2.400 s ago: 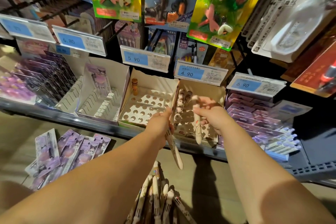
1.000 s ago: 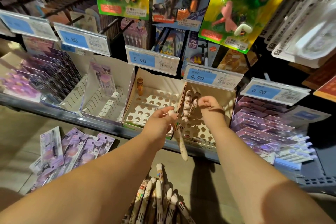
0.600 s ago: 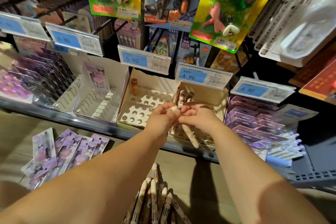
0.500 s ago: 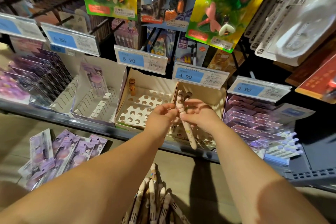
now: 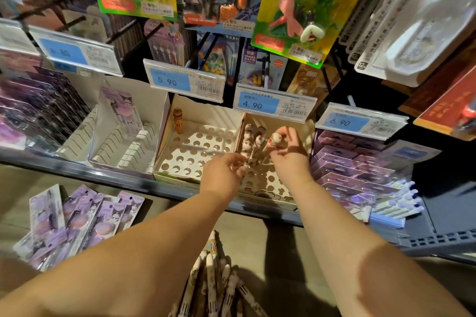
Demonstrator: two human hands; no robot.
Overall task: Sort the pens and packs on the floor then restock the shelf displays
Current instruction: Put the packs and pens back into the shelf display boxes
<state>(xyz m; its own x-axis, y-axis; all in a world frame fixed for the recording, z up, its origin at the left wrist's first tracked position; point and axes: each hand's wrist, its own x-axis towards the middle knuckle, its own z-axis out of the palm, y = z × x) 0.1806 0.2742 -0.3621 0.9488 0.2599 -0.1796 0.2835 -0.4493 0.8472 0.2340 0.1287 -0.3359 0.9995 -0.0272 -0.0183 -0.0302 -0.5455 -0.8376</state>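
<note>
From the head camera, you are partway into the restock, and I judge that most of it is left to do. Your right hand point(image 5: 286, 154) pinches one cream pen point(image 5: 275, 138) near its figure top. It holds the pen upright over the tan tray point(image 5: 270, 183), which sits at the front edge of the shelf point(image 5: 103, 175). I cannot tell whether the tip is seated in a hole. Your left hand point(image 5: 224, 174) is just beside it, with fingers curled toward the barrel, and I cannot tell whether it grips. About five or six standing pens point(image 5: 247, 147) line the tan tray's left wall, and most of its holes are empty. The white tray point(image 5: 195, 154) to its left holds a single brown pen point(image 5: 177, 121) at its back left corner. The slotted box point(image 5: 123, 152) beyond that holds one purple pack point(image 5: 121, 110). Below the shelf's front edge lies a heap of floor pens point(image 5: 213, 283). Perhaps eight show, overlapping and cut off by the frame. Around seven floor packs point(image 5: 77, 219) are fanned out to the left. Neither pile has gone up yet.
</note>
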